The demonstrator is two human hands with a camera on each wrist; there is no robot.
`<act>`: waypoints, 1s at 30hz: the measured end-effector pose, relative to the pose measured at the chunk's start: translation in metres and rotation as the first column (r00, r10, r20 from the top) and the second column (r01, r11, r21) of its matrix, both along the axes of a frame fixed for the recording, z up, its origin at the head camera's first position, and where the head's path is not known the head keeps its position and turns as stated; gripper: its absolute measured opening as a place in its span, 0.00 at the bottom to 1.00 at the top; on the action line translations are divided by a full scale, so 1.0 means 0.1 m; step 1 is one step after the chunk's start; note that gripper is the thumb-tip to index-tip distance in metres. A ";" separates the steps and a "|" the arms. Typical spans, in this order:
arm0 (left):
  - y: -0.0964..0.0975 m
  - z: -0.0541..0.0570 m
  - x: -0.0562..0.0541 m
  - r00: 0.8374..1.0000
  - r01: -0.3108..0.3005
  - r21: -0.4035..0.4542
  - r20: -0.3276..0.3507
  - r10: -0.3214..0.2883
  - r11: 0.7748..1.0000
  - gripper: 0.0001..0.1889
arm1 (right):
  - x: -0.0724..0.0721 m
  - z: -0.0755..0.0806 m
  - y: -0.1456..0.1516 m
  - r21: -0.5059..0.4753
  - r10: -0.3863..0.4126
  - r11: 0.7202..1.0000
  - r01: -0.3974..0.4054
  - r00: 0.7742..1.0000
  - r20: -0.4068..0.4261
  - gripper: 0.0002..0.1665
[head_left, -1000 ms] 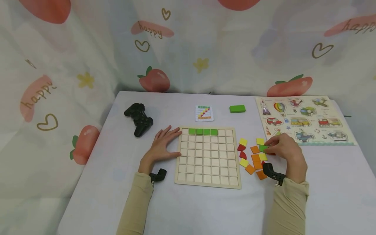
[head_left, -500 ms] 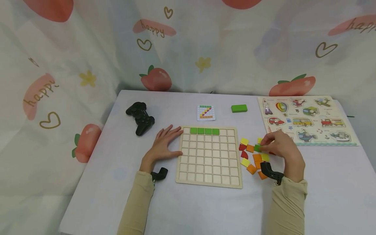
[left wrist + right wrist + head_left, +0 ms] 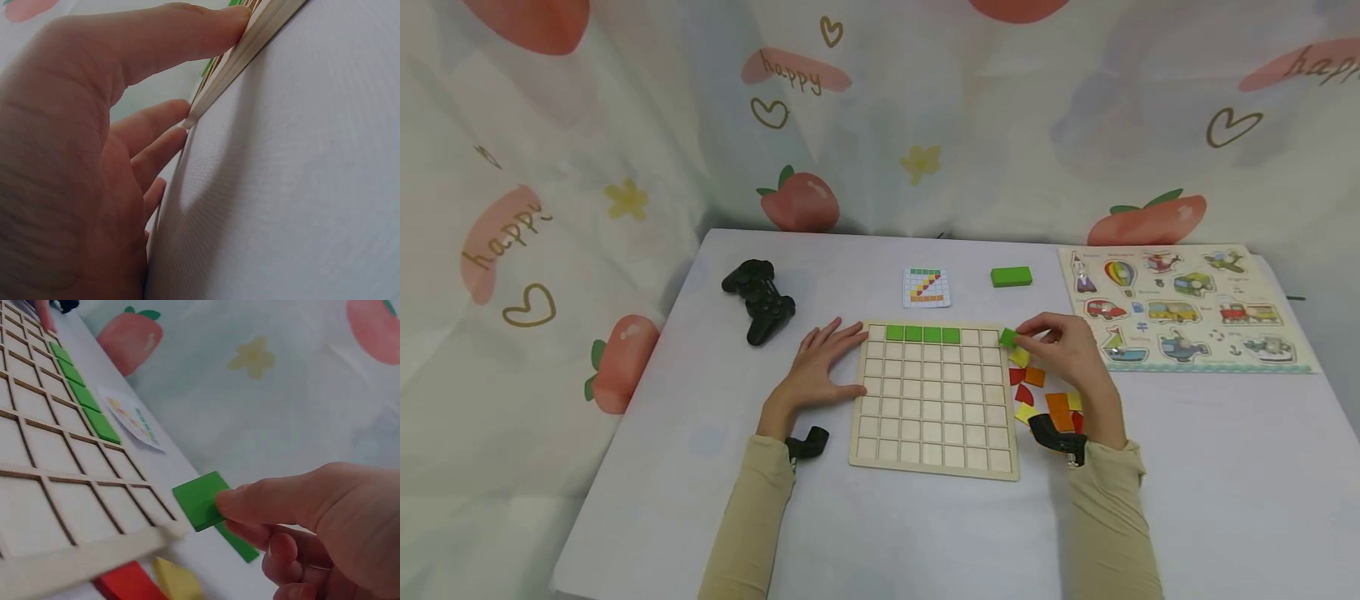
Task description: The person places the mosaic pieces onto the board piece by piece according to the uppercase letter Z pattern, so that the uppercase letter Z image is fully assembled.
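A wooden grid board point(image 3: 932, 408) lies on the white table, with several green square tiles in its far row. My left hand point(image 3: 816, 379) rests at the board's left edge, fingers spread and straight, thumb and fingertips touching the rim point(image 3: 250, 40). Between thumb and fingers, my right hand point(image 3: 1063, 346) pinches a green square tile point(image 3: 201, 499) by one edge. That tile is at the board's far right corner, held above the table. Below the right hand lie loose tiles: yellow, red quarter-rounds point(image 3: 1024, 394) and orange squares point(image 3: 1058, 410), some partly hidden by the wrist.
Behind the board lies a small pattern card point(image 3: 927, 288) with a coloured grid. A green block point(image 3: 1011, 277) sits to its right. A black game controller point(image 3: 758, 300) is at the back left, and a picture puzzle board point(image 3: 1187, 308) at the back right.
My right hand slid the green tile left among the loose tiles, then lifted it and carried it away and left to the board's far right corner. The left hand stayed at the board.
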State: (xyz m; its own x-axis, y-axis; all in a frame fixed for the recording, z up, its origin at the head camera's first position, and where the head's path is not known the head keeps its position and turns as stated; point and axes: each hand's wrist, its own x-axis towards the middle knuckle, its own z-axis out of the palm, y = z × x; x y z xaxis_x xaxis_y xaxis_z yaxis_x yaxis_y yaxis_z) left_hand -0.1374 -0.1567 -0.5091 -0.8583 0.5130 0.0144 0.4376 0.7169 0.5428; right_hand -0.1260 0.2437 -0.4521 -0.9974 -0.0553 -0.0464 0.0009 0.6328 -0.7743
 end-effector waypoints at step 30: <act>0.00 0.03 0.01 1.000 0.012 -0.009 0.003 -0.012 1.000 0.47 | -0.08 -0.14 -0.28 0.143 -0.005 0.990 0.011 0.999 -0.044 0.18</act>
